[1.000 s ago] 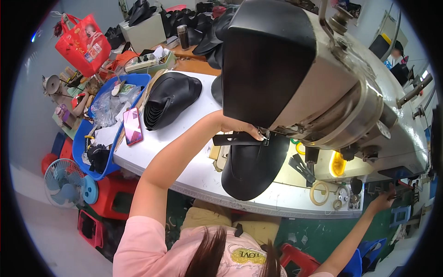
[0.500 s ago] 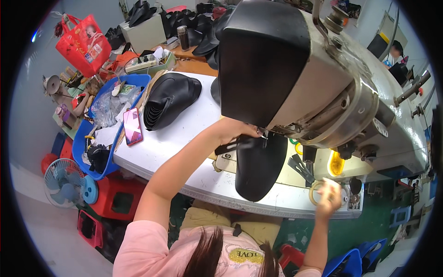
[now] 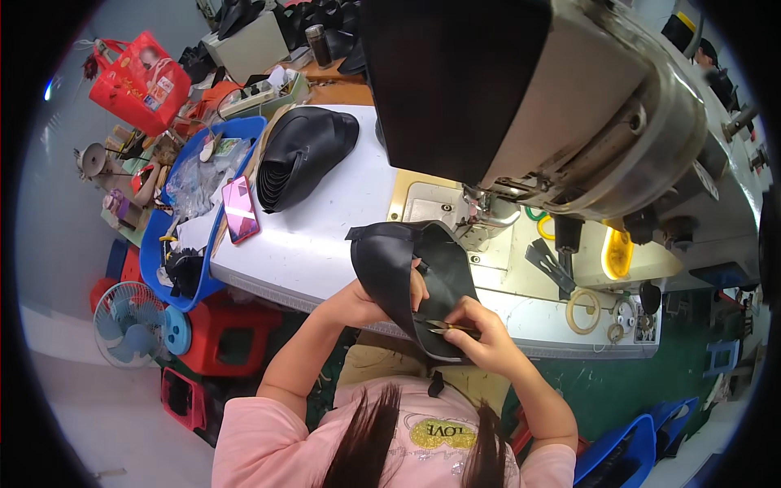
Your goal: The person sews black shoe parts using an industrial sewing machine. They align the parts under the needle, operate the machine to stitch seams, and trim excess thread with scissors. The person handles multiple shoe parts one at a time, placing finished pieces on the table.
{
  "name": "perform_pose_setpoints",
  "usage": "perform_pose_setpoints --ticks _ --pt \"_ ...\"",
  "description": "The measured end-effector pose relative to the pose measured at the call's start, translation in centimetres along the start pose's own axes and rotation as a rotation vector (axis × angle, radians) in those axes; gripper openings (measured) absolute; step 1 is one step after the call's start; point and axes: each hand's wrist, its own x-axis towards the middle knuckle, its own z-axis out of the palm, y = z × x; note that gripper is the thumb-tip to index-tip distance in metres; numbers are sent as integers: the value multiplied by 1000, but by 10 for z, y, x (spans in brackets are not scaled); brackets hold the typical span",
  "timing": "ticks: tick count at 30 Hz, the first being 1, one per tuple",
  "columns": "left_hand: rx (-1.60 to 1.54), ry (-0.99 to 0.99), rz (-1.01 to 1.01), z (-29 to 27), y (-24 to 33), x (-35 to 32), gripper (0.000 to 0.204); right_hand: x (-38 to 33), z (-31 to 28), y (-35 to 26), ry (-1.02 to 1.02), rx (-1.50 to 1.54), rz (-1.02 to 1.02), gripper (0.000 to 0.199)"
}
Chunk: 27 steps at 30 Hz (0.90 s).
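Note:
In front of my lap I hold a curved black leather-like piece point(image 3: 384, 264), bent up into an open loop. My left hand point(image 3: 364, 304) grips it from the left, the fingers reaching inside the bend and partly hidden by it. My right hand point(image 3: 482, 335) is closed around small pointed snips point(image 3: 443, 327), whose two tips lie against the lower inner edge of the piece. Just beyond the piece stands a large sewing machine point(image 3: 561, 106), its metal foot area point(image 3: 490, 210) uncovered.
On the white table point(image 3: 325, 244) lie a stack of nested black pieces point(image 3: 309, 154) and a pink phone point(image 3: 240, 210). Black strips point(image 3: 551, 267) and a tape roll point(image 3: 582, 311) sit to the right. A blue tub point(image 3: 154, 252) holds scraps; a fan point(image 3: 130, 325) stands left.
The black piece has come away from under the machine toward me and is now bent upward. My right hand has moved left from the tape roll to the piece, with snips in it.

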Motion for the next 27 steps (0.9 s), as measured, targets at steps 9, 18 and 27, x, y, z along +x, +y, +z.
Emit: perform_pose_setpoints --ticks 9,18,27 --pt "-10 110 19 -4 3 -1 18 -2 -7 -10 270 -21 -119 12" --pt "-865 508 -187 17 -10 -22 26 -17 -32 8 673 -336 -297 19" --pt "-265 330 -598 55 -42 -51 31 17 -20 0 857 77 -194 11"
